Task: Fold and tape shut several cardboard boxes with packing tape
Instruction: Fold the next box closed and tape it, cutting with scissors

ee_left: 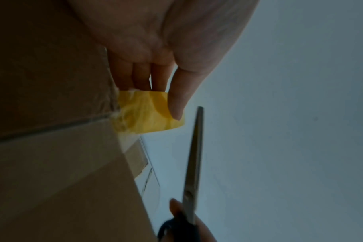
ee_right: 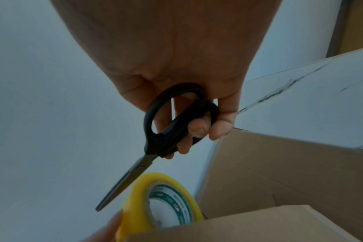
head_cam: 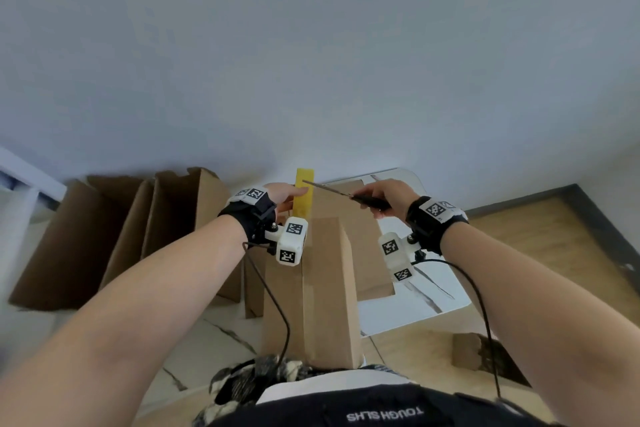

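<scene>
Tape-cutting step, centre frame: my left hand (head_cam: 282,195) grips the yellow tape roll (head_cam: 304,193) beyond the box (head_cam: 325,288); my right hand (head_cam: 381,196) clasps scissors (head_cam: 332,189). Next I judge: blades across the tape.

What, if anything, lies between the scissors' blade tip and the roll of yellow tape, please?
Nothing: in the left wrist view a bare gap, with only the wall behind, separates the scissors from the tape roll held by the left hand.
</scene>
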A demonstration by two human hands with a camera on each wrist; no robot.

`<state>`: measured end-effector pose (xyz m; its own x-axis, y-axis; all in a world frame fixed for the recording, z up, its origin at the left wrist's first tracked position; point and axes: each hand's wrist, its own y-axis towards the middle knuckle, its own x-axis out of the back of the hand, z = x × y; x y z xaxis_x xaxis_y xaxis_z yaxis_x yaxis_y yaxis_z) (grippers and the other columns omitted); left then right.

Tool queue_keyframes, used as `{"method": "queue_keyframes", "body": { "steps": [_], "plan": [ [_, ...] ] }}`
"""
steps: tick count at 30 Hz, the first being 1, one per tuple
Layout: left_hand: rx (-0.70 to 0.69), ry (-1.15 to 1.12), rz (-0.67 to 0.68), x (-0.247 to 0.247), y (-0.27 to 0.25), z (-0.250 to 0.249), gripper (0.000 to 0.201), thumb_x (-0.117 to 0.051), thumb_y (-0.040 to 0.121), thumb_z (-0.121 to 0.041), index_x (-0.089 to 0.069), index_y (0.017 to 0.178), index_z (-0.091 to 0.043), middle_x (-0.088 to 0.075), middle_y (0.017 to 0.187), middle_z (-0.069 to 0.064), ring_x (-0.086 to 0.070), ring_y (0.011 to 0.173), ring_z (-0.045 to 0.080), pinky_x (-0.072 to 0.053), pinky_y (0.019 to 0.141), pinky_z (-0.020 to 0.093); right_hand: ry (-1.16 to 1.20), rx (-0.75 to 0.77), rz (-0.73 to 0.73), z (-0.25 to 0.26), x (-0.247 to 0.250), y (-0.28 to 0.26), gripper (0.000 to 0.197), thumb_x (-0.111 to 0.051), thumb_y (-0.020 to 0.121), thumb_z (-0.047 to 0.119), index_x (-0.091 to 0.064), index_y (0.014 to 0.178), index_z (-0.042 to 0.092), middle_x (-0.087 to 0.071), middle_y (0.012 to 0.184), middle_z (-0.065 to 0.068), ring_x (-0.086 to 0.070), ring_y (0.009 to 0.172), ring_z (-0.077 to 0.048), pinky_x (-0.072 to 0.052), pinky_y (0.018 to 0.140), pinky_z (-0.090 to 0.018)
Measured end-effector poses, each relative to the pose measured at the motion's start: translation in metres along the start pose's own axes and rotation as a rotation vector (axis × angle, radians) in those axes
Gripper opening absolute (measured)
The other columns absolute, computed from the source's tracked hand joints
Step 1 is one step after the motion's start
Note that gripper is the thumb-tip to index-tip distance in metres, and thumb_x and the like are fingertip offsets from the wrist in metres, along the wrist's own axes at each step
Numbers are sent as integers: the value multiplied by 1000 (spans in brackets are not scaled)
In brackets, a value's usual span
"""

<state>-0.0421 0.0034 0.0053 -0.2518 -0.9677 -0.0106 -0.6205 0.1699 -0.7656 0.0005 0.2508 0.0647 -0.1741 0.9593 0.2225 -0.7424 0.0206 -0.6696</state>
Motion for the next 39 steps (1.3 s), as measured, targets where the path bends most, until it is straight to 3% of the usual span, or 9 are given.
{"method": "queue_keyframes", "body": {
  "steps": [6,12,15,20,24,30,34,37,39],
  "plan": [
    [75,-13,-101,3,-7,3,29,-59,98,-30,-57,79,-8,-55,79,5,-61,64,16,-54,57,28,75,-53,171,-2,15,-9,56,-19,83,-20,-56,124,-12,-60,97,-24,-43,64,-24,-38,65,-29],
    [54,-36,-114,0,2,6,30,-63,95,-33,-62,101,-3,-63,105,11,-62,95,25,-49,100,41,37,7,304,1,35,-5,37,-33,93,-11,-59,119,-6,-64,102,-22,-56,65,-20,-47,66,-28],
    [11,-51,-120,-7,3,0,28,-67,93,-34,-65,99,-7,-67,108,10,-64,101,23,-45,107,43,-114,55,350,9,42,-3,32,-47,94,-11,-62,120,1,-69,97,-19,-62,64,-18,-51,57,-22],
    [-60,-91,-152,-25,-8,-18,16,-56,100,-25,-62,104,-11,-72,65,-7,-68,59,4,-57,62,21,-323,116,352,21,50,7,22,-70,84,-5,-73,100,11,-71,91,-14,-64,63,-17,-50,65,-21],
    [-56,-101,-213,-26,-15,-14,29,-62,96,-35,-60,113,-11,-65,95,-4,-62,84,8,-51,77,28,-390,102,316,26,53,15,24,-90,68,27,-77,84,16,-72,83,-10,-57,55,-12,-42,74,-30],
    [-34,-191,-253,-13,-10,4,37,-74,87,-36,-64,113,-12,-69,94,-5,-61,83,1,-47,86,30,-602,44,380,31,48,24,61,-95,31,56,-77,80,24,-73,83,-5,-51,62,-13,-36,72,-31],
    [-42,-229,-238,-21,-17,-1,27,-68,92,-35,-61,107,-14,-71,77,-11,-63,74,-1,-51,59,23,-660,55,399,34,43,32,69,-96,23,61,-78,79,25,-73,82,-4,-45,80,-23,-33,79,-35],
    [-49,-281,-248,-23,-19,-1,46,-72,89,-33,-59,125,-7,-69,104,-1,-62,88,6,-51,78,33,-738,73,379,38,45,30,73,-93,29,66,-78,87,23,-76,86,-3,-54,84,-21,-39,83,-35],
    [-61,-343,-253,-24,-17,4,50,-74,88,-26,-58,130,-5,-68,118,6,-63,91,11,-52,73,34,-805,85,370,41,48,33,78,-87,38,67,-75,97,17,-76,87,0,-60,90,-19,-44,90,-35]
  ]
}}
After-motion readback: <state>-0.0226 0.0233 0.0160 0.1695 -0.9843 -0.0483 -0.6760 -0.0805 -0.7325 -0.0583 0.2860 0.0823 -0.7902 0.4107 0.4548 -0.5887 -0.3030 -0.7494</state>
